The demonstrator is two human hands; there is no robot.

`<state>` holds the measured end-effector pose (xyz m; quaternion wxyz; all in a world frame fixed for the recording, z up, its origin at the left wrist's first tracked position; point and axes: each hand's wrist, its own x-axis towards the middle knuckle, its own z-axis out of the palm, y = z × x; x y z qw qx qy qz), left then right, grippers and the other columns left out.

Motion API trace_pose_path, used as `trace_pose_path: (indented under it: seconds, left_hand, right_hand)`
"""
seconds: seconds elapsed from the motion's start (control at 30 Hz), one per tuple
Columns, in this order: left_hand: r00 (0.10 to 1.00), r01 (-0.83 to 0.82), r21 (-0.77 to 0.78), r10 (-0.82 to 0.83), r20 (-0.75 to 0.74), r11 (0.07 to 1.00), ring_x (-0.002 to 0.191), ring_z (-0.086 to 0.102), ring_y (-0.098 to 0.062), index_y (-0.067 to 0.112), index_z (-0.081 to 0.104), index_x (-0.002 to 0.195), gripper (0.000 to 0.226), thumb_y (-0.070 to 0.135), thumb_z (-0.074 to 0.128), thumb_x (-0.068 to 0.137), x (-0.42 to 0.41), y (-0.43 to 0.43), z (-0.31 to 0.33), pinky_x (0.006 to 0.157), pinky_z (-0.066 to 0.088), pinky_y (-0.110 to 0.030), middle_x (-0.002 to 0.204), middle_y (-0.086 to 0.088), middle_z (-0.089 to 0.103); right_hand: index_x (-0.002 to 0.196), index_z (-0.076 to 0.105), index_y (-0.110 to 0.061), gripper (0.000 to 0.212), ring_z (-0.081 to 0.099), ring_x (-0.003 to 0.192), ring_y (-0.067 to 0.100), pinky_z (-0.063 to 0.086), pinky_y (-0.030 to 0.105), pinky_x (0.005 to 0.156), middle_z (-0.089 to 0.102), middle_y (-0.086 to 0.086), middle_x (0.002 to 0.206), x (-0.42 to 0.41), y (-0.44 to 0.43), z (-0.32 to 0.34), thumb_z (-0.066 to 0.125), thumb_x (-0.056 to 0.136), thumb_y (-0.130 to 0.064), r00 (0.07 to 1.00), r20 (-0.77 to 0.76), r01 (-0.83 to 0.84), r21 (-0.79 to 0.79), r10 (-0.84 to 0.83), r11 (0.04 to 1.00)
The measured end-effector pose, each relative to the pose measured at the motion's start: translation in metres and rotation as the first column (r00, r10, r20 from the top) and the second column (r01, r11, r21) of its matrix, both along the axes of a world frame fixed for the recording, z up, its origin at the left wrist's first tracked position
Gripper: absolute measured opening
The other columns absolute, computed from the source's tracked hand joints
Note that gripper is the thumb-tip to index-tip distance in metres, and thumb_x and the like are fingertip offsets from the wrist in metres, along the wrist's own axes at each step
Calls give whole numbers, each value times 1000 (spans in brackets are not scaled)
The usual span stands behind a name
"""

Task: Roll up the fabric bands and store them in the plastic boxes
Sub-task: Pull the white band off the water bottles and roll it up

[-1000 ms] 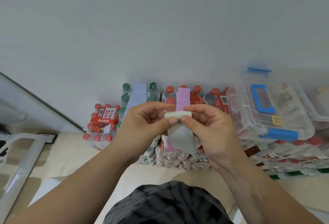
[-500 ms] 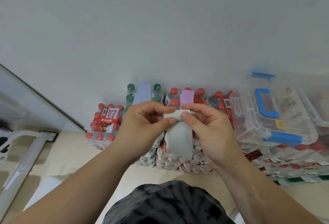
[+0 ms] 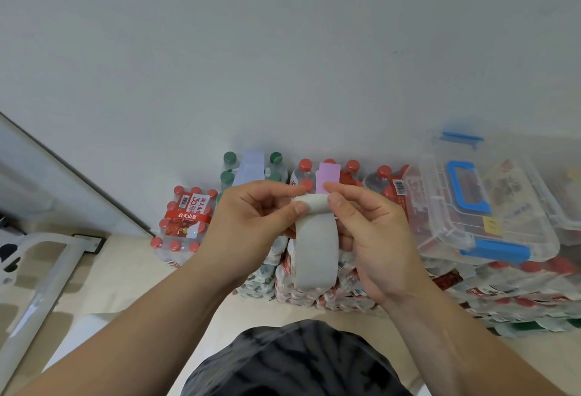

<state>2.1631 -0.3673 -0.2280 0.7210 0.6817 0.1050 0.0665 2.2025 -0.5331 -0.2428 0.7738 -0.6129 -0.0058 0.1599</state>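
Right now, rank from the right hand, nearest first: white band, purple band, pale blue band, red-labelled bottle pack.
1. white band: pinched in the right hand.
2. purple band: just beyond its fingertips.
3. pale blue band: farther left, on green-capped bottles.
4. red-labelled bottle pack: far left.

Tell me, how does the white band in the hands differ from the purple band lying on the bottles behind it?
Colour: the white band is pale grey-white, the purple band lilac.
Hold: the left hand and right hand pinch the white band's top; nothing touches the purple band.
Shape: the white band's top is rolled with the rest hanging down; the purple band lies flat on the red-capped bottles.
Both are flat strips of fabric.
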Motion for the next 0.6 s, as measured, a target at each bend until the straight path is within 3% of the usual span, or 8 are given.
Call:
trace_pose_path:
  seconds: [0.13, 0.2, 0.33, 0.43, 0.53, 0.6]
  left_hand:
    - [1000, 2, 14, -2, 11, 1000, 76, 72, -39, 20, 81, 90, 20, 15, 79, 71, 2, 1, -3, 72, 63, -46, 82, -17, 76]
    - [1000, 7, 24, -7, 1, 1000, 82, 72, -43, 19, 81, 89, 18, 10, 79, 73, 3, 2, -5, 75, 63, -46, 86, -19, 75]
    - [998, 51, -37, -53, -31, 998, 80, 74, -29, 22, 81, 85, 27, -3, 76, 75, 5, 4, -5, 73, 61, -32, 83, -13, 75]
    - [997, 72, -100, -76, -30, 992, 77, 72, -19, 23, 80, 91, 25, 8, 75, 71, 6, 2, -3, 72, 62, -34, 78, 1, 74]
    - [996, 52, -123, -60, -62, 991, 76, 74, -26, 22, 80, 94, 23, 24, 76, 71, 7, 0, 0, 65, 60, -34, 85, -9, 76]
    - [995, 29, -97, -38, -90, 995, 74, 73, -29, 18, 79, 96, 20, 21, 76, 76, 9, 0, -1, 62, 58, -33, 86, -14, 76]
  right_hand:
    - [104, 77, -26, 29, 76, 95, 30, 63, 45, 77, 79, 7, 102, 2, 0, -2, 70, 78, -35, 1000, -16, 22, -34, -22, 999]
    - [105, 78, -25, 26, 76, 93, 29, 63, 45, 77, 78, 8, 99, 3, -1, -3, 72, 81, -33, 1000, -12, 16, -84, -17, 996]
    - [104, 76, -15, 16, 75, 80, 22, 63, 36, 69, 78, 6, 88, 7, -2, 0, 70, 89, -12, 1000, 1, 15, -60, -15, 998]
    - [99, 76, -17, 16, 74, 77, 20, 61, 33, 66, 78, 6, 85, 8, -1, 1, 69, 90, -7, 999, 24, 32, -41, -31, 999]
    - [95, 77, -25, 17, 75, 84, 27, 63, 41, 71, 77, 9, 89, 8, 1, 0, 71, 87, -12, 997, 59, 43, -60, -40, 997]
    - [96, 77, -27, 18, 75, 84, 24, 63, 42, 71, 77, 6, 87, 9, 1, 0, 71, 86, -13, 996, 77, 40, -80, -34, 996]
